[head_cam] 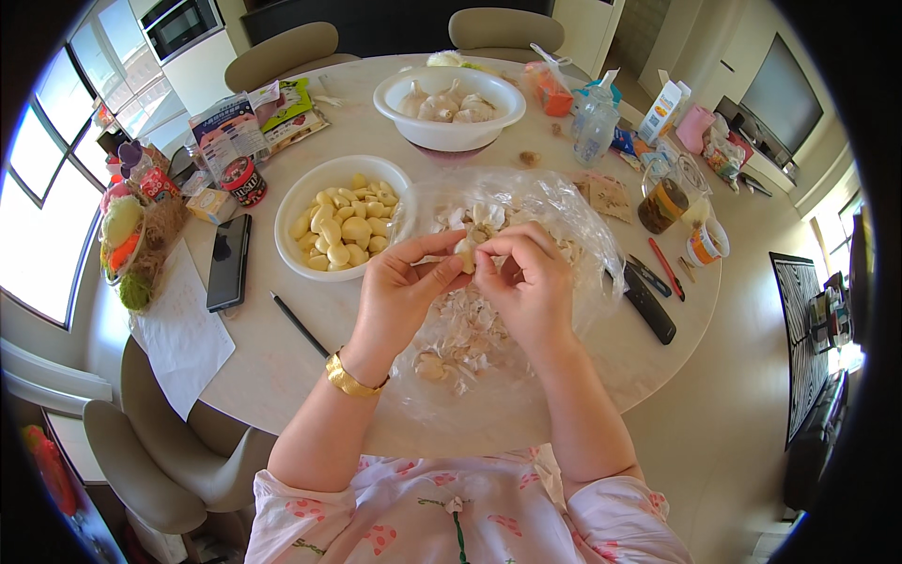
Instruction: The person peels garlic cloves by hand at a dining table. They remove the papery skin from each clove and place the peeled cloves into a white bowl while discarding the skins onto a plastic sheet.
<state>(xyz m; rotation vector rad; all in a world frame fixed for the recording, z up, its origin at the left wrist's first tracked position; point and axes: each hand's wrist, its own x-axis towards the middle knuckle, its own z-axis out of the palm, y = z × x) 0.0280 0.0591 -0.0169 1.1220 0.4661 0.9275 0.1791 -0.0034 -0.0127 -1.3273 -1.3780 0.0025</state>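
My left hand (416,273) grips a pale garlic clove (466,255) between thumb and fingers. Close against the clove's right side are the pinched thumb and forefinger of my right hand (527,276); whether they hold a bit of skin cannot be made out. Beneath both hands a clear plastic bag (564,204) lies spread out, covered with loose garlic skins (471,328). A white bowl of peeled cloves (287,248) stands just left of the bag. Farther back, a second white bowl (451,138) holds several whole garlic bulbs (438,107).
On the right lie a black-handled knife (650,304), a red pen (666,268) and a glass jug of dark liquid (662,206). A smartphone (229,262), a black pencil (299,324) and a paper sheet (184,338) lie left. Snack packets (285,113) and plastic bottles (594,130) stand behind.
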